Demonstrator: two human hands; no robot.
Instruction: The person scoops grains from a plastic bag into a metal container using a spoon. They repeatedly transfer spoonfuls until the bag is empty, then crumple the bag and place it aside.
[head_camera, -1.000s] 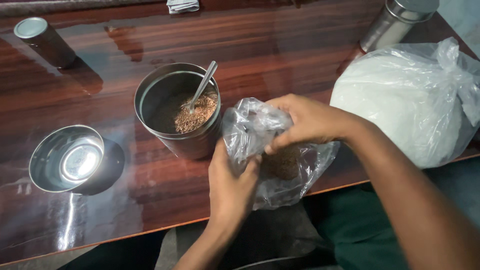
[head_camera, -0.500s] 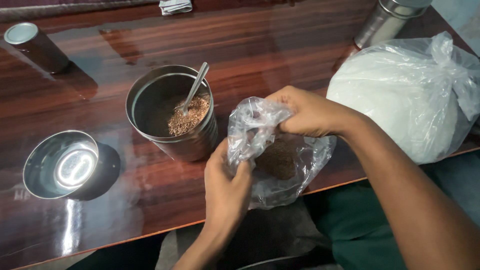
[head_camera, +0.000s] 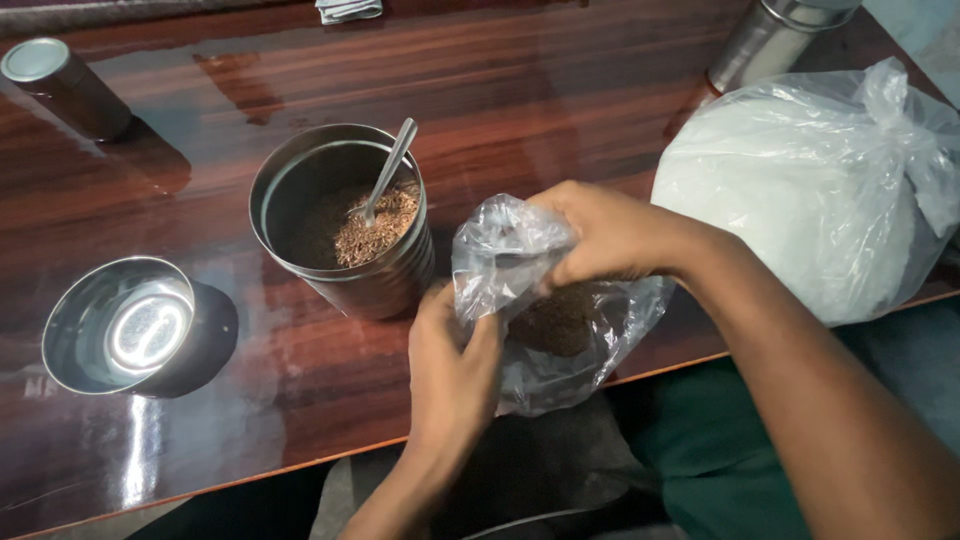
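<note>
Just right of the middle of the frame, at the near edge of the dark wooden table, a small clear plastic bag with a clump of brown seeds in its bottom sits between the person's two hands. The left hand comes up from below and pinches the crumpled mouth of the bag from its left side, fingers closed on the plastic. The right hand reaches in from the lower right and grips the top of the bag from above, fingers curled tight around the gathered film. The seeds hang just below the right hand and to the right of the left.

Just left of the bag stands an open steel canister partly filled with the same brown seeds, a spoon leaning inside. At the left edge lies a shiny steel lid, near the upper left corner a small tin. On the right sits a big knotted bag of white grains, with another steel container above it.
</note>
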